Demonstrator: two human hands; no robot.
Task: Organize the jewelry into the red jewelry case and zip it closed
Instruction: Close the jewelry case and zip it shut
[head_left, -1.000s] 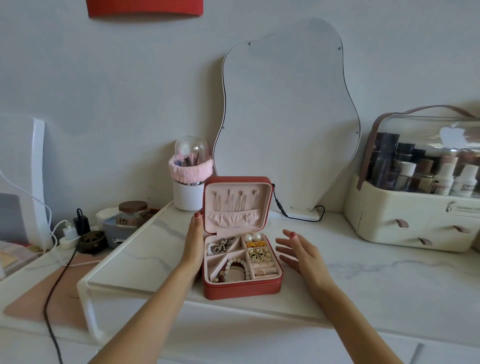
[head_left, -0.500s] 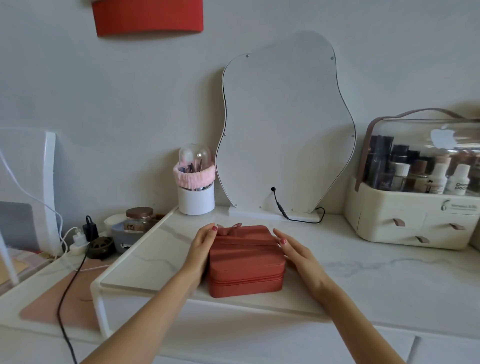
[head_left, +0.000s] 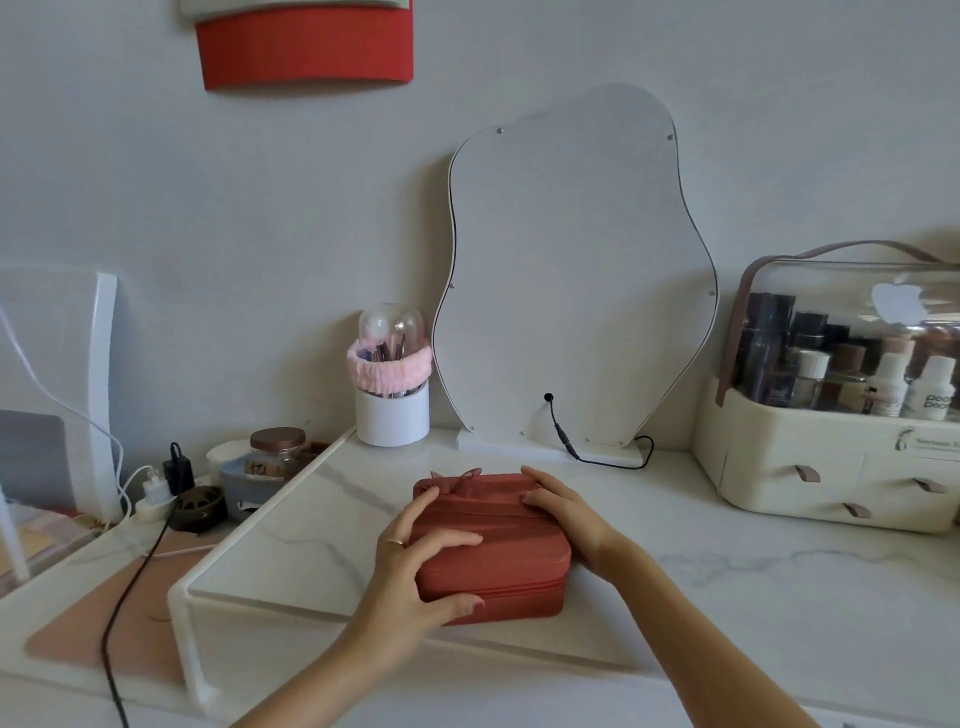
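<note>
Marble shelf (head_left: 322, 525), closed red case (head_left: 498, 556) near front edge

"poop" on white bottle (head_left: 935, 389)

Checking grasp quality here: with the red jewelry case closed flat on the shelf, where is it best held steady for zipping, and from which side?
Hold the red jewelry case by its two short side walls, coming from left and right. It lies flat, lid down, with the zipper seam along the front. The left hand wraps the left front corner; the right hand rests on the right rear edge.
</note>
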